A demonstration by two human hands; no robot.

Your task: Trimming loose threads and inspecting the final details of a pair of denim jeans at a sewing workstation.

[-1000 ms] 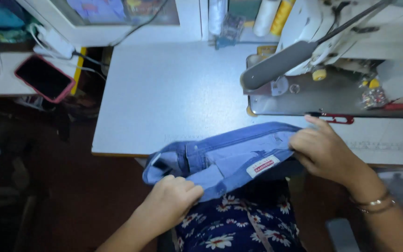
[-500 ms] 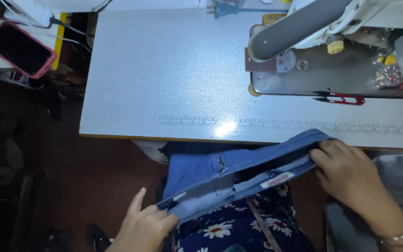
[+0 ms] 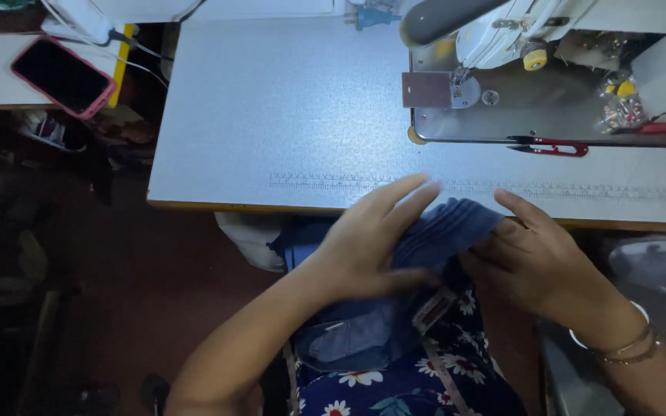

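Observation:
A blue denim garment (image 3: 449, 227) lies bunched in my lap, just below the front edge of the grey sewing table (image 3: 287, 123). My left hand (image 3: 371, 243) lies flat across the folded cloth, fingers stretched toward the table edge. My right hand (image 3: 533, 258) grips the cloth's right side, fingers curled over the fold. A small red and white label (image 3: 432, 306) shows on the garment under my hands. More of the denim (image 3: 348, 339) hangs down over my flowered dress (image 3: 395, 385).
A sewing machine (image 3: 502, 38) stands at the table's back right on a metal bed. Red-handled thread snips (image 3: 553, 146) lie in front of it. A pink-cased phone (image 3: 63, 75) rests on a side surface at the left. A ruler strip (image 3: 333, 182) runs along the table's front.
The garment was stretched out long between my hands; now it is folded into a compact bundle. My left hand has come up from the lower left onto the cloth, close to my right.

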